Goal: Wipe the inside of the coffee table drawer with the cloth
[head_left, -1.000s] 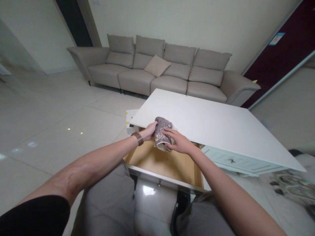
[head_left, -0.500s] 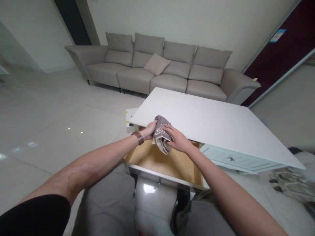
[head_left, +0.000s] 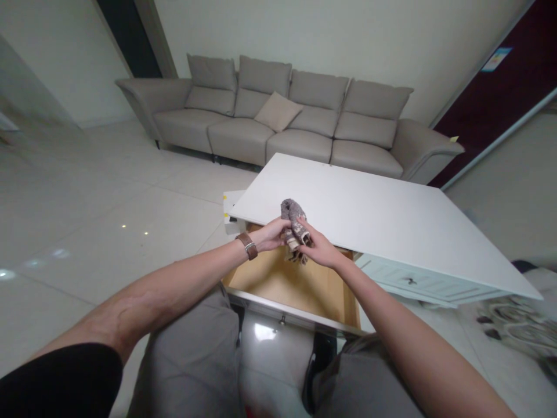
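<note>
A small grey patterned cloth [head_left: 293, 223] is bunched up between both hands, held above the open wooden drawer [head_left: 296, 287] of a white coffee table [head_left: 383, 220]. My left hand [head_left: 272, 235], with a brown watch on the wrist, grips the cloth from the left with fingers closed on it. From the right, my right hand [head_left: 319, 249] pinches the same cloth. The cloth's lower end hangs between the two hands. The part of the drawer that shows holds nothing.
A long beige sofa [head_left: 282, 125] with a loose cushion stands behind the table. Pale tiled floor [head_left: 87, 215] spreads to the left. A second shut drawer [head_left: 409, 283] sits to the right. A patterned rug [head_left: 517, 328] lies at the right edge. My knees are below.
The cloth has been squeezed from a loose fold into a narrow upright bundle. Both hands have closed in toward each other and risen slightly.
</note>
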`<state>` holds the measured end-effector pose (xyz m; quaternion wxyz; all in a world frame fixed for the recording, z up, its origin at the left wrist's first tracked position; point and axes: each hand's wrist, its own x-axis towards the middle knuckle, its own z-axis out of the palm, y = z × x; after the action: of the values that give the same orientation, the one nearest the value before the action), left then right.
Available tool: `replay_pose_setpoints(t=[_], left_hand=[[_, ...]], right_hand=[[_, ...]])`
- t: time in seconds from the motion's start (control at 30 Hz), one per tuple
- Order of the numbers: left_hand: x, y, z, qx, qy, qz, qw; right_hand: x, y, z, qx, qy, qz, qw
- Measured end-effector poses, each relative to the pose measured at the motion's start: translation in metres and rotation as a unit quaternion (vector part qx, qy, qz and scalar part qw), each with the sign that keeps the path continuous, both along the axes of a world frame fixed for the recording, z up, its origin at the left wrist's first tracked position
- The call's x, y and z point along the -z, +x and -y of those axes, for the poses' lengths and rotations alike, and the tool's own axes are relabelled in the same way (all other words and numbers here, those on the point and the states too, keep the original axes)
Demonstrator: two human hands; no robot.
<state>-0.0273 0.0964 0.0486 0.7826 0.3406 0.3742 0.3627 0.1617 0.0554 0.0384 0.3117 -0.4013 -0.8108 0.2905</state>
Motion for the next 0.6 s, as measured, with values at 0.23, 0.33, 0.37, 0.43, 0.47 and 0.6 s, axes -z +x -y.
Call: replay_pose_setpoints(t=[0.23,0.33,0.37,0.43,0.47,0.6], left_hand=[[0.0022,0.0016,0.0044,-0.024,0.063,-0.033,0.997],[0.0049,0.0002,0.0014,-0.030,0.081,-0.040,0.996],[0.0056,-0.0004,0.0007,-0.031,0.084,-0.037,0.995],[0.0062,-0.0017,-0.0003,-0.029,0.092,-0.029,0.995],[0.0062,-0.0021,-0.0005,-0.027,0.096,-0.026,0.995],[0.0048,-0.0029,0.0003,-0.022,0.101,-0.034,0.994]], right_hand=[[0.0048,0.0028,-0.0039,-0.001,-0.019,-0.021,1.000],[0.0024,0.0020,-0.0044,0.009,-0.032,-0.027,0.999],[0.0014,0.0014,-0.0040,0.012,-0.035,-0.026,0.999],[-0.0001,-0.0001,-0.0024,0.018,-0.032,-0.020,0.999],[-0.0005,-0.0010,-0.0014,0.020,-0.025,-0.015,0.999],[0.0005,-0.0043,0.0010,0.017,0.010,-0.003,1.000]])
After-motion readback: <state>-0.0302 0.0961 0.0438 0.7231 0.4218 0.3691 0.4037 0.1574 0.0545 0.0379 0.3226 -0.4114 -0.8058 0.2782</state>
